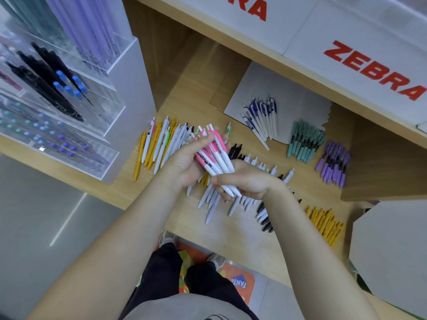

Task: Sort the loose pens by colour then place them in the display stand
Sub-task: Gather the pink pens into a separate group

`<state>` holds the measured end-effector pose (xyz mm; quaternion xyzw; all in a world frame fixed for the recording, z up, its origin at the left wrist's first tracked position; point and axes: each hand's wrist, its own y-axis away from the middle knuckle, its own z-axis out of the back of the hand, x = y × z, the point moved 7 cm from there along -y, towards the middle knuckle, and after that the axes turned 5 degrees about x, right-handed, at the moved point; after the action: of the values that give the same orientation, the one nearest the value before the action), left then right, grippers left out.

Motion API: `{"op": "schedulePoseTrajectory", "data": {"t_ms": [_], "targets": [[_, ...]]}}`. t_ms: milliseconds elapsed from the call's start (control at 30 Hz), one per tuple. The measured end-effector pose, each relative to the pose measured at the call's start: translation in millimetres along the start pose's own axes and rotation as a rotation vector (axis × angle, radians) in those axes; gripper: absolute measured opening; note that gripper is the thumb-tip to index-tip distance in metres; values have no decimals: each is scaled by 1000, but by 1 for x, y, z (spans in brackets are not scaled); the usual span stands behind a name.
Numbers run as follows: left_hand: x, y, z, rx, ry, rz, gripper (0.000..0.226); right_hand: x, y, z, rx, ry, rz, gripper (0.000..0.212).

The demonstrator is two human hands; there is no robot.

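Observation:
A bundle of white pens with pink clips (216, 158) sits between both hands above the wooden shelf (203, 93). My left hand (189, 160) grips the bundle near its clip ends; my right hand (245, 181) closes around the tips. Beneath lie loose mixed pens (161, 144), white, yellow and black. Sorted piles rest to the right: blue-and-white pens (261, 118), teal pens (306, 140), purple pens (333, 163) and yellow pens (324, 221). The clear acrylic display stand (69, 100) stands at the left with several filled compartments.
A grey card sheet (288, 98) lies under the blue-and-white pile. White ZEBRA signs (374, 65) hang on the shelf above. A grey board (390, 255) leans at the right. My legs and shoes (168, 237) stand on a coloured floor mat below.

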<state>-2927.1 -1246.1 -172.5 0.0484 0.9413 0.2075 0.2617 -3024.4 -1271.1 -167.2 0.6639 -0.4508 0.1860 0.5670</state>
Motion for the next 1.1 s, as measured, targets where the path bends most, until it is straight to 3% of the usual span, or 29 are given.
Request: {"op": "schedulePoseTrajectory", "data": {"t_ms": [67,267,400,500,633,767,967,1100], "targets": [[-10,-2,-1,-30,-6,-77,26,0,0,4,-10,15,-16,13],[-21,-6,12,-225,-194,-228,52,3,-10,18,-133,18,-32,14],[-27,-8,20,-293,-525,-230,22,4,-19,21,-156,87,-35,18],[-32,-10,21,-261,-665,-202,15,9,-23,26,-188,124,-21,14],[-54,-4,41,-295,-1016,-315,49,24,-32,49,-302,146,19,15],[-57,9,83,-491,-1818,-512,63,42,-57,89,-523,270,32,20],[-33,19,145,-583,-2075,-352,71,65,-116,134,-753,289,123,16],[-23,15,163,-575,-2164,-245,76,78,-151,151,-800,394,122,17]]}}
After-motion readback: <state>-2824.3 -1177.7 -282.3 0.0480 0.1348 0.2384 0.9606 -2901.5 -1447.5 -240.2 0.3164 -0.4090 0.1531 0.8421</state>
